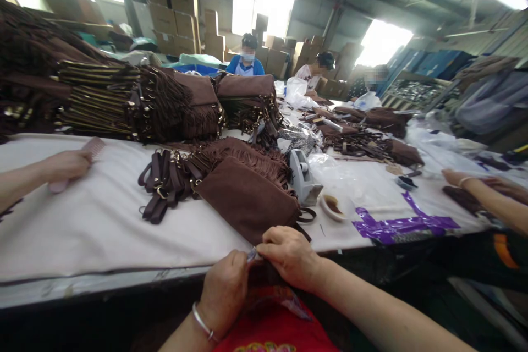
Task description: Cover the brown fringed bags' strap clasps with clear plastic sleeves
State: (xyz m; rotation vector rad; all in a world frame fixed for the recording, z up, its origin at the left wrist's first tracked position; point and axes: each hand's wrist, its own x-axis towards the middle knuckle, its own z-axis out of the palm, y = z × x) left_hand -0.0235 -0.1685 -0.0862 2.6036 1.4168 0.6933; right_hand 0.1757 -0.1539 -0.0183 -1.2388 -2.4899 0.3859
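In the head view, the left hand [226, 283] and right hand [286, 256] met at the table [124, 253] edge, fingers of both closed in a pinch on a small shiny piece [252, 254]. The brown pouch [249, 198] lay on the table just beyond, its near corner by the fingers; whether it joined the piece could not be told. With so narrow a grip, the piece might have slipped off the edge. A bumped dish [333, 207] of brown liquid, near the pouch, might have stained it.

Counted: one dish, one tape dispenser [304, 176], one comb [94, 149]; stacked bags [247, 85] overlapped too much to count.
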